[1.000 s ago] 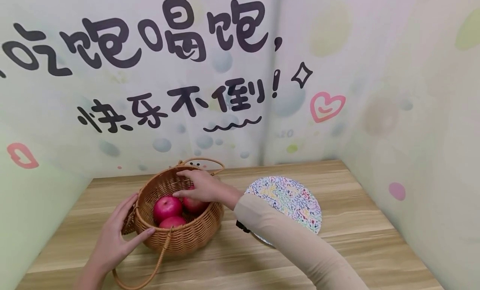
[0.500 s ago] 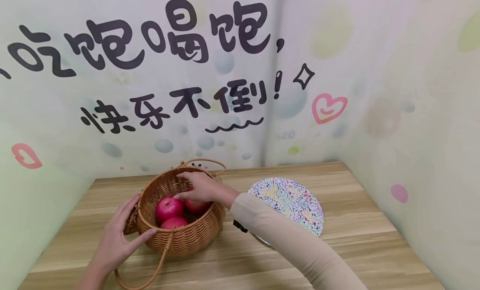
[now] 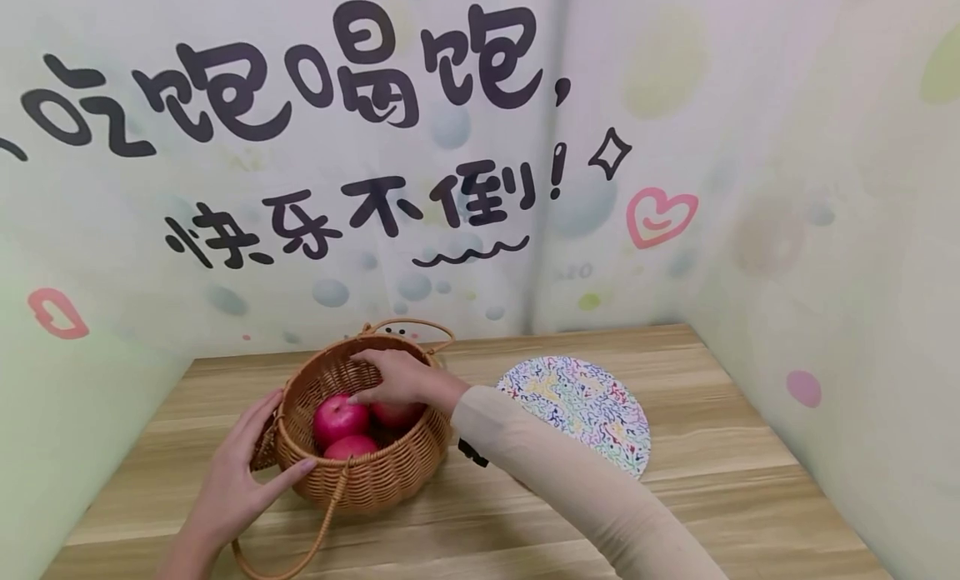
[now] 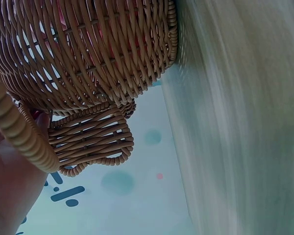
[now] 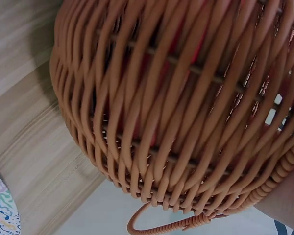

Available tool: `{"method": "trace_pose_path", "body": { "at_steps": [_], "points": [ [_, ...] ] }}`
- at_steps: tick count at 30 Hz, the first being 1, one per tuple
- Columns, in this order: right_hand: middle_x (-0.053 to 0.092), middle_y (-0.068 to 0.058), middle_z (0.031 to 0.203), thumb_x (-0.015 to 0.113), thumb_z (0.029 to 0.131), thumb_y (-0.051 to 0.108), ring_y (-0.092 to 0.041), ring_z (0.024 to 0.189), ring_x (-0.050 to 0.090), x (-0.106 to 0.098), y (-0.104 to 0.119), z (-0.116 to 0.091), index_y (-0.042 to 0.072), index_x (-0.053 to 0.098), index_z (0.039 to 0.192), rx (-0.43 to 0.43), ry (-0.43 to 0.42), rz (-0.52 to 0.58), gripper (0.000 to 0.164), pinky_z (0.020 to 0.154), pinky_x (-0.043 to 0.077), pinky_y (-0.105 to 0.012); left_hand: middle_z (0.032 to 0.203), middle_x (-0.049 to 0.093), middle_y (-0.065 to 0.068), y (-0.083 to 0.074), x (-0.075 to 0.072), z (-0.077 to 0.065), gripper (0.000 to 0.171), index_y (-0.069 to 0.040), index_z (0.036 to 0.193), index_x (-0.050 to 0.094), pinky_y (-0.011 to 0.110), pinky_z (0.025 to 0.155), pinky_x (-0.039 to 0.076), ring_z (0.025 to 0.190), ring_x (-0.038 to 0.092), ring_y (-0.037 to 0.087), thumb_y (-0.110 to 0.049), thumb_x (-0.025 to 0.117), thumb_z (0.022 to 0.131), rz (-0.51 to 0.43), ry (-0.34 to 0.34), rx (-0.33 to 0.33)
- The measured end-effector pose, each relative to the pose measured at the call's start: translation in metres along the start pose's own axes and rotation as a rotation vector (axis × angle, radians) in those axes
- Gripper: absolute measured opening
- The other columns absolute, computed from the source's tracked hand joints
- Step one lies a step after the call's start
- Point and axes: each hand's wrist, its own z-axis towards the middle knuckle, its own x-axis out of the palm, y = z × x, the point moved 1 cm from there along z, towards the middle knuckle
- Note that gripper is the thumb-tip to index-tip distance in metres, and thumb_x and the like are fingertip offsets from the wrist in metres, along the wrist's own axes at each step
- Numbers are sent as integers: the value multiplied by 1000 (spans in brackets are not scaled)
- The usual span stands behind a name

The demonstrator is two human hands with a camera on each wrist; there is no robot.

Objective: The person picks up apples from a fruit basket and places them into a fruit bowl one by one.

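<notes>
In the head view, a round brown wicker basket [image 3: 375, 488] stands on the table with several red apples in it. One apple [image 3: 341, 419] lies in the middle, another apple [image 3: 349, 447] at the front rim, and a third apple [image 3: 397, 413] sits partly under my right hand [image 3: 401, 378]. That hand reaches in over the right rim, thumb and fingers spread apart, thumb tip beside the middle apple. My left hand [image 3: 240, 472] rests against the basket's left side, its fingers long along the rim and its thumb stretched across the front. The left wrist view shows a woven flap [image 4: 90, 139] near that hand.
A round board with a colourful squiggle pattern [image 3: 592, 413] lies right of the basket, partly behind the right sleeve [image 3: 555, 472]. One thin basket handle [image 3: 318, 534] droops to the front; another handle [image 3: 416, 320] is at the back. Printed walls enclose the wooden table [image 3: 720, 447].
The view has shifted slightly, so the whole scene sits a little lower and further right. Both hands keep nearly the same places at the basket; the right forearm has moved slightly left.
</notes>
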Motion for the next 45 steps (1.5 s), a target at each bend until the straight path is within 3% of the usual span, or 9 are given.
{"method": "trace_pose_path", "body": {
  "at_steps": [27,45],
  "points": [
    [46,-6,165,75,100,32,-21,152,42,8,-9,18,14,44,161,84,79,35,71,121,38,-29,159,48,18,-1,3,0,95,-13,163,41,-1,94,36,131,33,-18,-17,90,83,-13,-12,-4],
    [44,-6,166,84,93,25,-24,152,42,11,-16,22,18,49,159,131,64,116,76,118,42,-33,160,47,17,0,3,0,96,-16,164,40,0,94,35,133,33,-18,-17,91,82,-4,-17,-2]
  ]
}}
